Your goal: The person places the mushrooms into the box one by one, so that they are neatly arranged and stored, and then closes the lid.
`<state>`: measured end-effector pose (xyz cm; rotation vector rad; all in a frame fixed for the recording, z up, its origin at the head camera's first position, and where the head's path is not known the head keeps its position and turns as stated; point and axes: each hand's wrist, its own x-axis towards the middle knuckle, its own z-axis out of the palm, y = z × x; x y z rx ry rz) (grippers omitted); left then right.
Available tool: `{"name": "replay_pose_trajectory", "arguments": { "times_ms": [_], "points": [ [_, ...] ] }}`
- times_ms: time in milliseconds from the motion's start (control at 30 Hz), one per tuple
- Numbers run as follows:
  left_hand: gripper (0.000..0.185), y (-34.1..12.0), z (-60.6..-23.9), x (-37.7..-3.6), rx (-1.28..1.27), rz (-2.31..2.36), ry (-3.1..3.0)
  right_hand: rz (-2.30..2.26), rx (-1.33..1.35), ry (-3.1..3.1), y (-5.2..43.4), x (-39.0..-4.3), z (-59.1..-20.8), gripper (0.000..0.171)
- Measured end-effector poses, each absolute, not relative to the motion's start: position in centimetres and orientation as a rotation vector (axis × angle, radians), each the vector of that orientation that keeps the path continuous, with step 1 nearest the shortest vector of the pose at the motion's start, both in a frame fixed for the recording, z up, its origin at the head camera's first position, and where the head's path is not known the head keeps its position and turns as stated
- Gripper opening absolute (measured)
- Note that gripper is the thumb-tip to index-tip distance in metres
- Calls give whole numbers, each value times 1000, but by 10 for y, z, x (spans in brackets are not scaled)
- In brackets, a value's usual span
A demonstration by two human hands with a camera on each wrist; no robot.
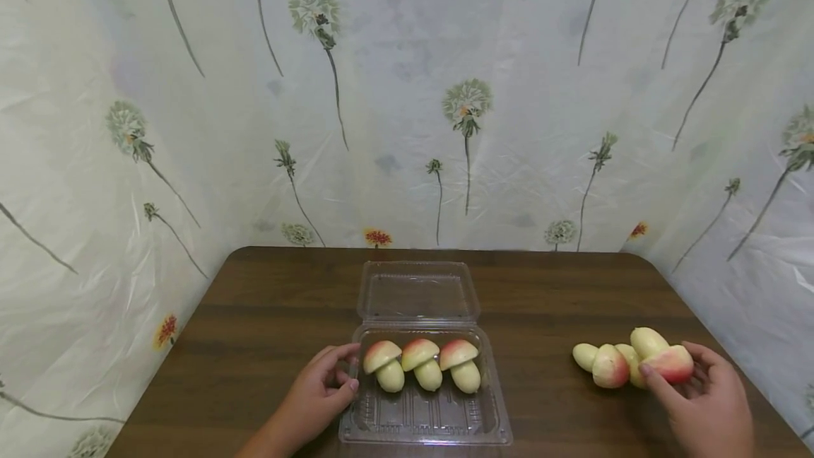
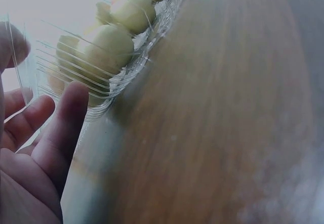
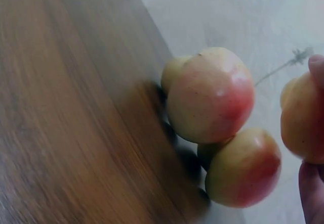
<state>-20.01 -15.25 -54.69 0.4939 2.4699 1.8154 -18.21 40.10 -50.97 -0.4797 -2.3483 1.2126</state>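
Observation:
Three mushroom-shaped pieces with red-and-yellow caps and pale stems, one a middle mushroom, stand in a row in a clear plastic container. My left hand holds the container's left rim, thumb and forefinger apart along it; the left wrist view shows the thumb against the ribbed wall. At the right, my right hand pinches a mushroom by its red cap, stem pointing up and left. Just left of it lie two more mushrooms, the nearer one plain in the right wrist view; the held one partly covers the other.
The container's clear lid lies folded back behind it, hinge side joined. Everything rests on a dark brown wooden table. Behind and beside the table hangs a pale sheet printed with dandelions.

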Motion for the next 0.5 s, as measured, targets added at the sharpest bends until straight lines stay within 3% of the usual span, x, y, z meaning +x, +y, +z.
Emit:
{"name": "replay_pose_trajectory", "arguments": {
  "times_ms": [500],
  "points": [
    [52, -153, -547, -200, 542, 1871, 2431, 1141, -329, -2380, 377, -185, -503, 78]
  ]
}}
